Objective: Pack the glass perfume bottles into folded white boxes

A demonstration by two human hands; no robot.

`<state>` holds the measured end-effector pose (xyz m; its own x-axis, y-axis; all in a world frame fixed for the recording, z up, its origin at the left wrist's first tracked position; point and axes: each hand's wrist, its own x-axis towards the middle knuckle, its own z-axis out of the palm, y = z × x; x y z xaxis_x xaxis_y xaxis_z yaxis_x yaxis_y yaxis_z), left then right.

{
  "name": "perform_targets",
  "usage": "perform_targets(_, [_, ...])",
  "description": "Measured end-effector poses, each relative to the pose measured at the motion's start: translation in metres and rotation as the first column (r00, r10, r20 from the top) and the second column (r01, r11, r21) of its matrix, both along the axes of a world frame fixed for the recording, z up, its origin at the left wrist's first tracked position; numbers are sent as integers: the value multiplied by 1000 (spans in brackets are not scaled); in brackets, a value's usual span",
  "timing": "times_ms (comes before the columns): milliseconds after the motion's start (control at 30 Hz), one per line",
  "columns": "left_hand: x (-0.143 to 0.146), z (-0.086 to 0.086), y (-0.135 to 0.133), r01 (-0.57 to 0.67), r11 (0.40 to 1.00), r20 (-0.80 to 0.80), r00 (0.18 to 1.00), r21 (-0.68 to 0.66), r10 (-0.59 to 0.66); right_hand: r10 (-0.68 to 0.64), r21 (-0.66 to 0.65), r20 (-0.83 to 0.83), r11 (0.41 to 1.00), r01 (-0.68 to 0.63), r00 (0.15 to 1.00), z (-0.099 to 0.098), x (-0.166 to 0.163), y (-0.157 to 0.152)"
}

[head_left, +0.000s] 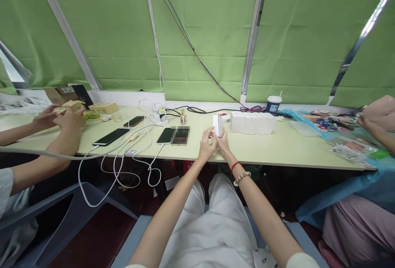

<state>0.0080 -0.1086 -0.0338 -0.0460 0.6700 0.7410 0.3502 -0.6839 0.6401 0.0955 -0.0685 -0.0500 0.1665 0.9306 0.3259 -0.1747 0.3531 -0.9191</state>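
Observation:
A small white box (217,125) stands upright between my two hands, just above the front part of the table. My left hand (207,144) has its fingers curled against the left side of the box. From the right and below, my right hand (222,142) grips it, with a red cord and a beaded bracelet at that wrist. To the right stands a row of several similar white boxes (253,123), set side by side. A small flat white and red pack (225,117) lies just behind the held box.
Phones (111,136) and white charging cables (123,157) lie at left, near a power strip (157,116) and a small bottle (183,117). A lidded cup (273,104) stands behind the boxes. Co-workers' hands (69,116) work at both sides, the left pair holding a yellowish box.

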Motion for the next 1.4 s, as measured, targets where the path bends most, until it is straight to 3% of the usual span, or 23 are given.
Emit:
perform_targets(100, [1,-1,-2,47,999,74,996,3,-47,-1,-33,78,999,4,997,-2,-1,4])
perform_targets(200, [-1,-3,4,41,991,256,967,-129,-7,46,-66,102,997,-40,994,-1,-2,4])
perform_targets(300, [-7,-4,20,151,919,425,905,-364,20,111,-20,85,994,-110,990,0,-2,4])
perform_targets(367, [-11,-4,32,306,851,487,871,-428,-68,137,3,102,990,-138,985,0,-2,4])
perform_targets(433, [-15,-4,42,436,792,508,840,-428,-188,138,15,116,990,-141,984,0,-1,4])
perform_targets(533, [-19,-5,48,514,746,528,809,-422,-259,148,23,103,988,-152,984,1,0,3])
perform_targets(767, [-19,-2,38,568,717,640,736,-405,-221,222,2,41,975,-222,974,9,3,-4])
perform_targets(967, [-16,-2,39,554,723,670,722,-412,-171,125,-83,-3,989,-125,992,7,6,-1])
perform_targets(1100, [-15,-2,38,557,725,700,699,-405,-146,66,-60,-82,996,-71,994,3,6,2])
perform_targets(1233, [-18,-1,38,594,673,740,665,-441,-102,-2,-89,-150,996,-12,989,-1,6,6])
perform_targets(1400, [-19,-4,43,612,643,727,676,-460,-123,32,-88,-171,995,-48,985,-2,7,8])
